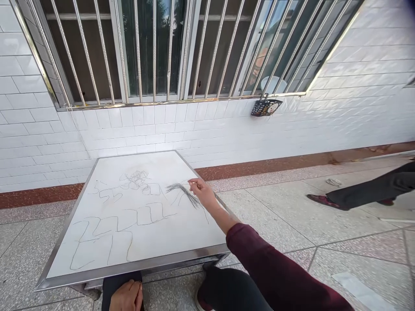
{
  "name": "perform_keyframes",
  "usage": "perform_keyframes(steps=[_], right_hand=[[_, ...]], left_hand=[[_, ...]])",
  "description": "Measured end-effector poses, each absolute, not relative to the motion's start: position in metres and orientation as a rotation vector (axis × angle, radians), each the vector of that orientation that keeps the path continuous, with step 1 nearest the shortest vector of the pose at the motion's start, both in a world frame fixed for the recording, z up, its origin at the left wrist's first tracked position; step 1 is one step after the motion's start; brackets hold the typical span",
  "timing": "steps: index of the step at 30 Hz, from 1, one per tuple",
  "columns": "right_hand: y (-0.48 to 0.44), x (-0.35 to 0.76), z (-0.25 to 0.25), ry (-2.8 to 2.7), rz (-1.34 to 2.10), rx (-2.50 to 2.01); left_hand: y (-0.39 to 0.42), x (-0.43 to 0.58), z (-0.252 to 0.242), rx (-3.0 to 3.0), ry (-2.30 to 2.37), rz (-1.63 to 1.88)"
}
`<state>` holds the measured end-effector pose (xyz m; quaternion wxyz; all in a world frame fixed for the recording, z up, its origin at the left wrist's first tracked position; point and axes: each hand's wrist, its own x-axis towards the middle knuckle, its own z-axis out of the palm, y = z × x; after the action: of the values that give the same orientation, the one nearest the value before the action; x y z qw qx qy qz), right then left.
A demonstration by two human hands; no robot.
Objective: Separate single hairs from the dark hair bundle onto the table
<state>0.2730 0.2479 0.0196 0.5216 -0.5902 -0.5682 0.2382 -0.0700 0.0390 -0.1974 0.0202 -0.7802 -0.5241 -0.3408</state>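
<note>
My right hand (200, 192) reaches over the right part of the white table (181, 235), thumb and fingers pinched together. A faint thin wire shows at its fingertips. Just left of and below the hand lies a bundle of thin black wires (184, 192), fanned out at its ends. Several wires bent into square zigzags (142, 216) are spread over the middle and front left. A tangled clump of thin wire (138, 178) lies toward the back. My left hand (128, 296) rests on my leg below the table's front edge, fingers curled in, with nothing visible in it.
The table has a metal rim (136, 263). Behind it stands a white tiled wall (145, 129) with a barred window (155, 52). A patterned pouch (266, 107) hangs from the bars. At the right, another person's leg (372, 190) extends over the tiled floor.
</note>
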Motion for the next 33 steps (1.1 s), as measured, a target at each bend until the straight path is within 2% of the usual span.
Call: perform_keyframes(steps=[4,7,9,11,16,24,33], right_hand=[[0.167,0.227,0.035,-1.540,0.572,-1.306],[0.110,0.200,0.041,-1.632,0.600,-1.270],[0.079,0.188,0.041,-1.669,0.598,-1.270],[0.056,0.181,0.039,-1.726,0.555,-1.282],[0.019,0.173,0.032,-1.873,0.474,-1.301],[-0.010,0.168,0.034,-1.905,0.506,-1.254],[-0.016,0.164,0.029,-1.963,0.533,-1.147]], left_hand=[[0.034,-0.063,-0.155,-2.609,-1.947,-1.311],[0.033,-0.053,-0.094,-2.440,-2.432,-1.839],[0.033,-0.048,-0.049,-2.317,-2.477,-2.221],[0.031,-0.044,-0.010,-2.412,-2.352,-2.452],[0.014,-0.030,0.032,-2.699,-2.171,-2.497],[-0.004,-0.009,0.026,-2.605,-2.108,-2.374],[-0.016,0.002,0.031,-2.575,-2.039,-2.522]])
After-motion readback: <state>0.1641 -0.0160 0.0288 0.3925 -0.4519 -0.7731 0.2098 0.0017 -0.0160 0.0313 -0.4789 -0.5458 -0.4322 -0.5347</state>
